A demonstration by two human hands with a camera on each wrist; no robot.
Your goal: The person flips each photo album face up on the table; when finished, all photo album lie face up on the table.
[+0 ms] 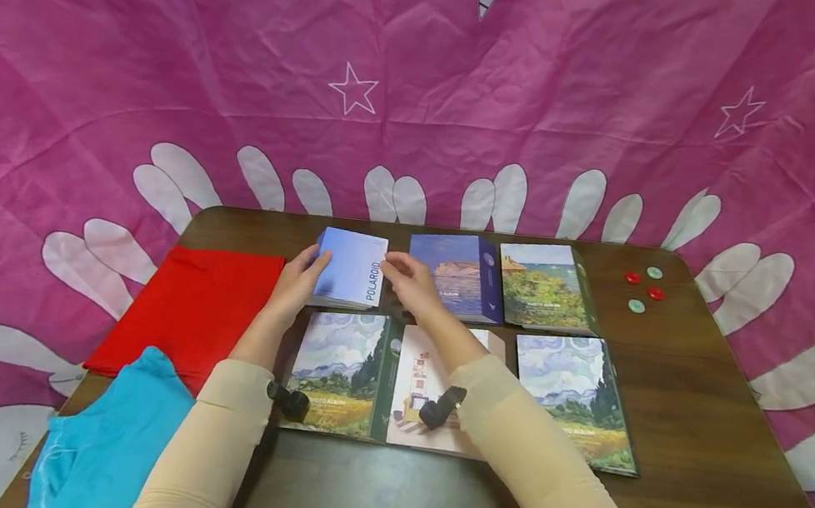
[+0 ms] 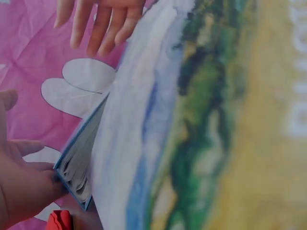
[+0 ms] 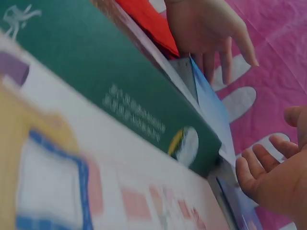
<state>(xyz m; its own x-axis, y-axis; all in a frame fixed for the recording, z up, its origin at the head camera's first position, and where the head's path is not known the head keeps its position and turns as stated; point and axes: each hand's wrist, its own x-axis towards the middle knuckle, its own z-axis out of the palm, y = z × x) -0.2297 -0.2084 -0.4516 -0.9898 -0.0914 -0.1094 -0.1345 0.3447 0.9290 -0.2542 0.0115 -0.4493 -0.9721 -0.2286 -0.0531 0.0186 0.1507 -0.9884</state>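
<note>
A light-blue album marked POLAROID [image 1: 345, 268] lies at the back left of the group of albums. My left hand [image 1: 296, 279] is at its left side, with fingers against the edge; in the left wrist view that hand [image 2: 29, 182] touches the corner of the album [image 2: 79, 165], whose page edges show. Over the album's right edge hovers my right hand [image 1: 410, 282], its fingers loosely bent and nothing held. The right wrist view shows the right hand [image 3: 276, 177] with spread fingers, and the left hand [image 3: 206, 38] with mostly straight fingers beside the blue cover.
A purple seascape album [image 1: 451, 271] and a garden album [image 1: 543, 286] continue the back row. In front lie two landscape albums [image 1: 334, 371] [image 1: 572, 398] and a pink one [image 1: 408, 413]. Red cloth [image 1: 198, 306] and blue cloth [image 1: 118, 439] lie left; red and green buttons [image 1: 636, 306] lie right.
</note>
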